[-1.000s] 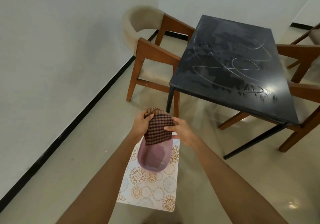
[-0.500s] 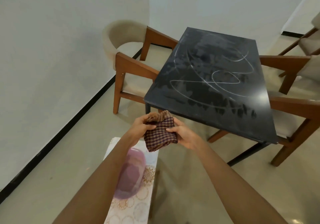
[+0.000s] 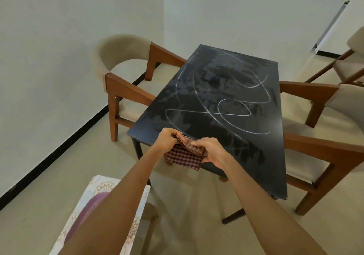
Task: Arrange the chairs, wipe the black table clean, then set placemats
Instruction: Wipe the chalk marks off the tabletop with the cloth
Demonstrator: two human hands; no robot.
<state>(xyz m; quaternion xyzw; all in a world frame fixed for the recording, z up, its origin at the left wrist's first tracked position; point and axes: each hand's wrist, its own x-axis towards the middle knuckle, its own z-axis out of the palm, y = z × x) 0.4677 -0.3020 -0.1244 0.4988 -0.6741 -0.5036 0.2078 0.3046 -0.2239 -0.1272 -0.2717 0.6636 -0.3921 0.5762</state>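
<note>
Fingers [image 3: 173, 134] of my left hand [image 3: 167, 138] curl round the top edge of the checked cloth [image 3: 184, 157], and those of my right hand [image 3: 211, 150] pinch its other side, so both hands grip the one cloth between them. It hangs folded just above the near left corner of the counter; I cannot tell whether it touches the edge.

Going by size: the black counter [image 3: 216, 101] fills the middle, its top covered with pale dusty smears and looping white lines. On its left a beige chair with brown wooden arms [image 3: 122, 73] stands with its seat pushed partly under the counter. On the right another such chair [image 3: 323, 136] sits close against the counter's long side, and a third [image 3: 350, 63] stands farther off at the far right edge. Near left, on the floor side of my left forearm, a patterned placemat [image 3: 98, 185] lies on a low surface, with a purple bowl [image 3: 94, 205] on it, mostly hidden by my arm.
</note>
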